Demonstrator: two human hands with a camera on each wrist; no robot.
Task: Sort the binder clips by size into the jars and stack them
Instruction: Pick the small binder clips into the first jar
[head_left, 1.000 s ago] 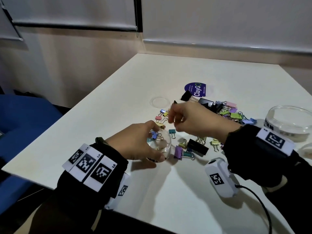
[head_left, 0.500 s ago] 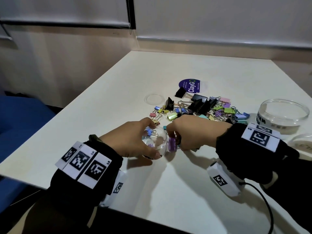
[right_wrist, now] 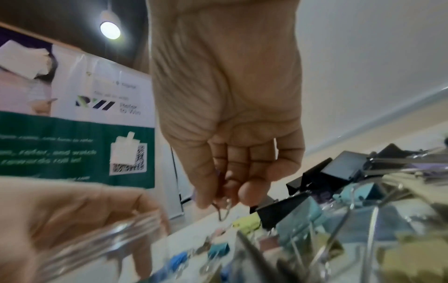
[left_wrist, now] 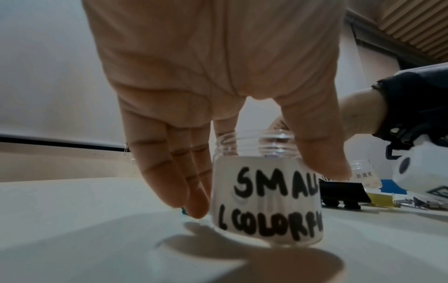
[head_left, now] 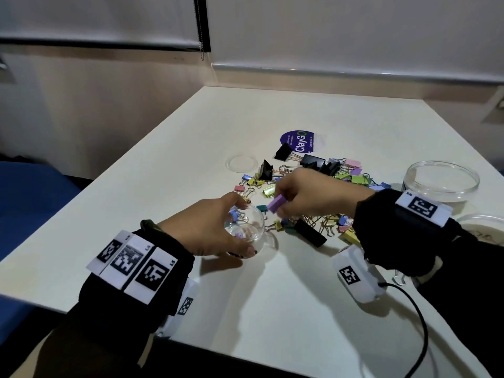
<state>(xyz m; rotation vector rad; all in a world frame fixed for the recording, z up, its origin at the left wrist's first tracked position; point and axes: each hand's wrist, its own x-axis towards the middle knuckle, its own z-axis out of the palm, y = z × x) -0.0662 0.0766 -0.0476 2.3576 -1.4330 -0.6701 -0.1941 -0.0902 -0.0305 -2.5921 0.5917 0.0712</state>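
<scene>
My left hand [head_left: 210, 227] grips a small clear jar [head_left: 249, 231] marked "SMALL COLORFUL" [left_wrist: 266, 206] that stands on the white table [head_left: 272, 296]; a few small clips lie inside it. My right hand [head_left: 305, 197] pinches a purple binder clip [head_left: 276, 203] just above and right of the jar's mouth. In the right wrist view its wire handle [right_wrist: 224, 209] hangs below my fingertips. A heap of coloured and black binder clips [head_left: 321, 203] lies behind and under my right hand.
A wide clear jar [head_left: 441, 184] stands at the right, with another jar's rim [head_left: 482, 225] nearer me. A clear lid [head_left: 241, 163] and a purple sticker [head_left: 298, 140] lie beyond the heap. A cable [head_left: 417, 323] runs along the table's right front.
My right hand dipped to the table beside the jar, took the purple clip, and has lifted it over the jar's right rim. The left hand kept hold of the jar.
</scene>
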